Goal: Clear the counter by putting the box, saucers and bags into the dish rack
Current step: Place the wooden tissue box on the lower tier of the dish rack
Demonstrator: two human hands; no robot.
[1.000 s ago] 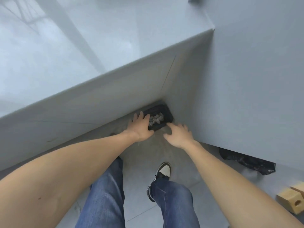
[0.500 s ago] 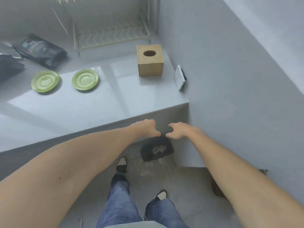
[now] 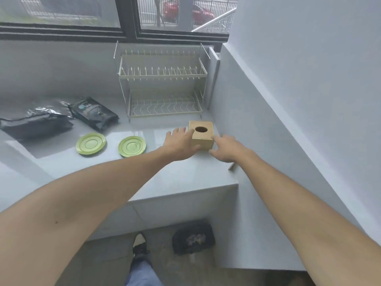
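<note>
- Left hand (image 3: 180, 144) & right hand (image 3: 225, 148), fingers apart, flank box (image 3: 201, 135), centre-right of frame; grip unclear.
- Squeeze both sides evenly, lift straight, carry to dish rack (image 3: 164, 87) w/o tilting.

No text, brand or number can be read anywhere. Pale printing and a round light-blue mark are seen on the face of the smaller black bag (image 3: 94, 112), lying on the counter (image 3: 185, 172) at about ten o'clock from the wooden box (image 3: 201, 134), but the letters are too blurred to be made out. No legible marking is shown on the larger black bag (image 3: 37, 124), at nine o'clock from the smaller one.
</note>
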